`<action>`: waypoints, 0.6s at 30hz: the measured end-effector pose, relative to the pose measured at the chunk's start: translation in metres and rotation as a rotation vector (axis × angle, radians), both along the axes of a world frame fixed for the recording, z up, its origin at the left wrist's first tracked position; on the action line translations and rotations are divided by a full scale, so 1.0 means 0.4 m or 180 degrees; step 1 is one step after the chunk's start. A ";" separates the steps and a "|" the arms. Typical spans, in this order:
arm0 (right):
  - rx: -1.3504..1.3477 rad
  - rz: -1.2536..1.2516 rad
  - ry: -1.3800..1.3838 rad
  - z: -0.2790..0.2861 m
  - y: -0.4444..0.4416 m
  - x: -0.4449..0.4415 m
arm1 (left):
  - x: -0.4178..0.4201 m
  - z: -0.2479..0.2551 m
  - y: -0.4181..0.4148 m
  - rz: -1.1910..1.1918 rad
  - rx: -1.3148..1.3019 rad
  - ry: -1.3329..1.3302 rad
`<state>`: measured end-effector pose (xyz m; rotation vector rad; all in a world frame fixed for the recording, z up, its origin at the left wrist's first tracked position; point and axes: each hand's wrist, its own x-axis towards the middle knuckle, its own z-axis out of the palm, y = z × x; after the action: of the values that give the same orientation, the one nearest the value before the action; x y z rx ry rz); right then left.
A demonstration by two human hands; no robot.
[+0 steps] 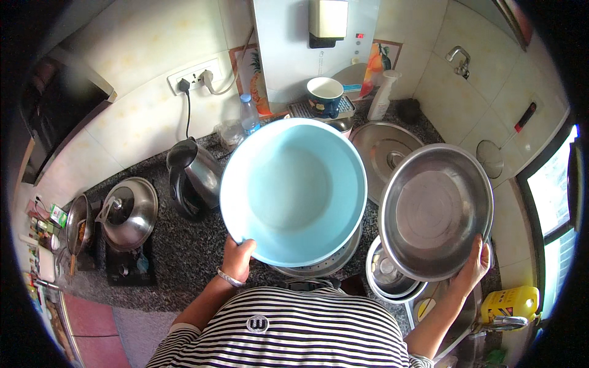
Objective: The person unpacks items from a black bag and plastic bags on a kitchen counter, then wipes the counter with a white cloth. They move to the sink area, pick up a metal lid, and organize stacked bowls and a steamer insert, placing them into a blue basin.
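A light blue round basin is raised before me, its inside facing up towards my eyes. My left hand grips its lower left rim, the thumb over the edge. On the right, a stainless steel basin is tilted, and my right hand holds it by its lower right rim. Both basins look bare inside. Beneath the blue basin shows part of a perforated metal steamer tray. Metal bowls sit below the steel basin, partly hidden by it. A large steel lid lies behind the two basins.
An electric kettle stands on the speckled granite counter. Further left are a lidded wok and a pan. A patterned mug, a plastic bottle and a white pump bottle line the back. Right, a yellow jug stands near a faucet.
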<state>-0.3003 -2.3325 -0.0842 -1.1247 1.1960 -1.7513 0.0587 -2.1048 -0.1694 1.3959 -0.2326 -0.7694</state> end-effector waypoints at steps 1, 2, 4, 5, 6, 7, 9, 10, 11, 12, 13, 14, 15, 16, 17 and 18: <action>0.0045 -0.0009 -0.0080 -0.004 0.005 -0.002 | 0.003 -0.002 -0.001 0.0028 -0.0077 -0.0026; 0.0095 0.0029 -0.0038 -0.020 0.005 -0.015 | 0.005 -0.003 -0.002 0.0058 -0.0154 -0.0052; 0.0184 0.0114 0.0052 -0.059 -0.002 -0.039 | 0.004 -0.002 -0.005 0.0070 -0.0212 -0.0157; 0.0149 0.0169 0.0100 -0.076 -0.001 -0.040 | 0.004 0.000 -0.009 0.0049 -0.0189 -0.0236; 0.0113 0.0213 0.0142 -0.083 0.006 -0.033 | 0.001 0.004 -0.016 0.0018 -0.0167 -0.0320; 0.0076 0.0256 0.0187 -0.087 0.016 -0.021 | -0.002 0.008 -0.022 -0.0109 -0.0161 -0.0390; -0.0023 0.0436 0.0040 -0.083 0.023 0.034 | -0.010 0.015 -0.035 -0.0381 -0.0151 -0.0537; -0.0105 0.0355 0.0576 -0.060 0.035 0.071 | -0.016 0.008 -0.042 -0.0428 -0.0020 -0.0583; -0.0178 0.0473 0.0650 -0.076 0.034 0.106 | -0.023 0.003 -0.040 -0.0448 -0.0062 -0.0501; -0.0459 0.0336 0.1242 -0.073 0.041 0.159 | -0.029 -0.001 -0.043 -0.0502 -0.0110 -0.0405; -0.0417 0.0709 0.1337 -0.055 0.050 0.199 | -0.037 -0.005 -0.051 -0.0590 -0.0170 -0.0285; -0.0684 0.0698 0.1464 -0.075 0.042 0.226 | -0.053 0.016 -0.063 -0.0723 -0.0254 -0.0217; -0.0655 0.0668 0.1339 -0.079 0.045 0.263 | -0.056 0.023 -0.062 -0.0745 -0.0208 0.0151; -0.1001 0.0585 0.1713 -0.078 0.040 0.288 | -0.068 0.046 -0.065 -0.0789 -0.0364 0.0228; -0.1179 0.0465 0.1914 -0.082 0.039 0.316 | -0.076 0.066 -0.061 -0.0794 -0.0509 0.0302; -0.0994 0.0683 0.1821 -0.088 0.048 0.333 | -0.075 0.064 -0.053 -0.0780 -0.0467 0.0280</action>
<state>-0.1670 -2.3134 -0.1194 -1.9583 1.0781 -1.5275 0.0287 -2.1261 -0.1437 1.2048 -0.3887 -0.9936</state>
